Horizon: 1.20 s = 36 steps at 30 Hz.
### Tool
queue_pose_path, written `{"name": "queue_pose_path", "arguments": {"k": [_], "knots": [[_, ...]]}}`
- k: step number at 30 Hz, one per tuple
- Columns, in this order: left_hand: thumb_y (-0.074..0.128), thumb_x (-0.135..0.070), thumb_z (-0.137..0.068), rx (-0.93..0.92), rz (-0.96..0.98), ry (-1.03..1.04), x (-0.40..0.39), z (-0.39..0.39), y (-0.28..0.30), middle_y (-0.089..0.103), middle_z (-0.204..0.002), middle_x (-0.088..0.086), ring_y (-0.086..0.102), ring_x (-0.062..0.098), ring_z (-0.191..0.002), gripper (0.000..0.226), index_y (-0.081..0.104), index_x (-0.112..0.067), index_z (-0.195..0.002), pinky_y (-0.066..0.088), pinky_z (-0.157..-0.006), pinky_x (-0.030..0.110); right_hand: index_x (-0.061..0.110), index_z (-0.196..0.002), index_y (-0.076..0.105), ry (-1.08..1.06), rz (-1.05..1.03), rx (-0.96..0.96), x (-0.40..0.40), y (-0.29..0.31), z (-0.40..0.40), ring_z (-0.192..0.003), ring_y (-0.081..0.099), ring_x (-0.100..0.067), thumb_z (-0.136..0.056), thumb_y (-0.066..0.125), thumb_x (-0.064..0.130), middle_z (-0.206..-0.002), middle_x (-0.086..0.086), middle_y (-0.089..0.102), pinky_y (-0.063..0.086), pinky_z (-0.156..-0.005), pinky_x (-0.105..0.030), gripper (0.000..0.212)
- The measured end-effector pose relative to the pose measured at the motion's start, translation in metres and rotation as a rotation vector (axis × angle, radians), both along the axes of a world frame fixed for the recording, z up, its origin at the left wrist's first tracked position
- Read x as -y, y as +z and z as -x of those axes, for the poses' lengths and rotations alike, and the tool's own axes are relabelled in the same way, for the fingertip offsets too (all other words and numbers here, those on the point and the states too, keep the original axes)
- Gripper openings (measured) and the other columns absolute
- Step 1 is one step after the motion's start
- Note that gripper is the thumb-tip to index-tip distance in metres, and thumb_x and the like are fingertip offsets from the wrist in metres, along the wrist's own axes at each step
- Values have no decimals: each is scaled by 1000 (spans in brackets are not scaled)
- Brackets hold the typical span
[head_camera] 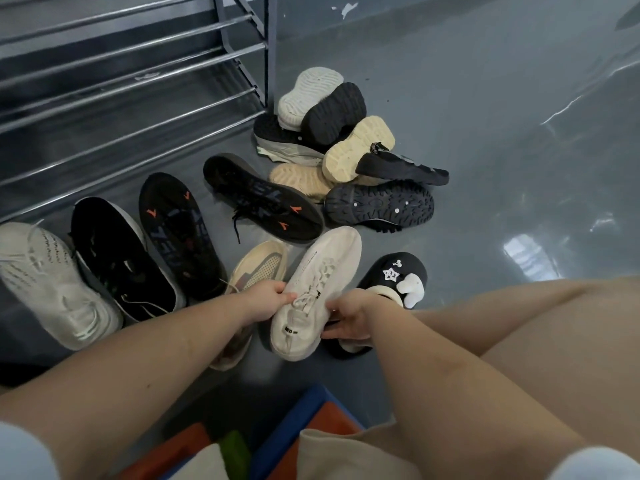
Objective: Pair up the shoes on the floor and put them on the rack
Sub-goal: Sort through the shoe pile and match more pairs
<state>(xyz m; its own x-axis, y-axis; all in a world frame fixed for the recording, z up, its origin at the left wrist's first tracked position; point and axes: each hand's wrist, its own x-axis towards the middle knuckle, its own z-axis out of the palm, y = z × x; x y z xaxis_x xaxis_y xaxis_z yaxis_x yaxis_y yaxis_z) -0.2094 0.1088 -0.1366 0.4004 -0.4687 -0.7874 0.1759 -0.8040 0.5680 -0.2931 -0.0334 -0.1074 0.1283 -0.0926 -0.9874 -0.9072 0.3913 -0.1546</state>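
I hold a cream knit sneaker (pixel 322 282) between both hands, toe pointing away from me. My left hand (pixel 268 299) grips its left side by the laces and my right hand (pixel 349 318) grips its right side near the collar. A similar cream sneaker (pixel 41 282) lies at the far left on the floor. Beside that one are a black sneaker (pixel 117 258) and two black shoes lying sole-up with orange marks (pixel 180 230) (pixel 263 199). A beige shoe (pixel 256 268) lies under my left hand. The metal rack (pixel 131 81) stands at the upper left.
A heap of several shoes (pixel 343 140) lies beyond, mostly sole-up, next to the rack's right post. A black slipper with white charms (pixel 394 271) sits under my right wrist. My bare knee (pixel 519 323) fills the right. A blue and orange stool (pixel 311 420) is below me.
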Motion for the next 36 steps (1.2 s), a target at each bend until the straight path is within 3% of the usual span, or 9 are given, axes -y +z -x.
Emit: {"name": "queue_pose_path", "arguments": {"k": [4,8,12,16,20,28,32,36], "knots": [[51,-23,-96,-43,61,63,2,-3,1,49,-142,5,46,18,-129,47,43,-13,-141,35,-105,23,-3,-139,38,10,16,-2,0,8,-3,-127,47,-37,-101,43,13,-140,-22,46,48,-87,-40,41],[55,-29,-94,14,64,40,-3,-9,-3,39,-149,7,37,19,-137,59,33,-12,-146,26,-114,26,9,-147,28,17,199,109,3,1,-12,-124,49,-34,-97,53,24,-144,-16,42,52,-86,-41,58],[48,-46,-93,261,-80,-225,-10,-18,2,27,-156,4,27,21,-143,64,24,-25,-149,23,-117,32,17,-151,22,472,519,209,3,0,-27,-127,48,-29,-96,51,34,-147,-10,42,43,-104,-39,65],[40,-43,-97,453,-121,-437,-12,-38,13,4,-160,4,8,21,-147,66,11,-20,-152,12,-119,34,19,-152,13,813,664,318,-2,2,-49,-126,49,-28,-96,48,35,-149,-9,38,41,-100,-37,67],[36,-46,-97,612,-231,-520,-15,-69,20,-5,-160,7,2,24,-148,69,2,-20,-152,9,-120,37,19,-152,15,1015,828,373,5,12,-86,-132,40,-31,-96,49,35,-154,-9,26,38,-104,-42,68],[37,-48,-96,672,-341,-498,-12,-126,21,-12,-159,8,-1,26,-148,72,-1,-22,-152,11,-120,40,17,-151,16,1070,873,387,31,11,-141,-134,36,-34,-95,51,37,-151,-13,29,37,-104,-45,69],[41,-46,-95,693,-359,-528,-4,-146,15,-14,-159,8,-3,27,-147,75,-3,-23,-151,11,-120,41,19,-151,17,983,790,350,37,-12,-145,-133,38,-33,-95,51,40,-148,-14,34,38,-105,-44,69],[45,-45,-94,670,-307,-507,10,-161,10,-10,-160,6,-2,26,-148,77,-1,-23,-151,9,-119,40,14,-145,31,858,719,320,36,-33,-150,-125,48,-32,-93,53,43,-138,-14,48,43,-101,-43,64]]}}
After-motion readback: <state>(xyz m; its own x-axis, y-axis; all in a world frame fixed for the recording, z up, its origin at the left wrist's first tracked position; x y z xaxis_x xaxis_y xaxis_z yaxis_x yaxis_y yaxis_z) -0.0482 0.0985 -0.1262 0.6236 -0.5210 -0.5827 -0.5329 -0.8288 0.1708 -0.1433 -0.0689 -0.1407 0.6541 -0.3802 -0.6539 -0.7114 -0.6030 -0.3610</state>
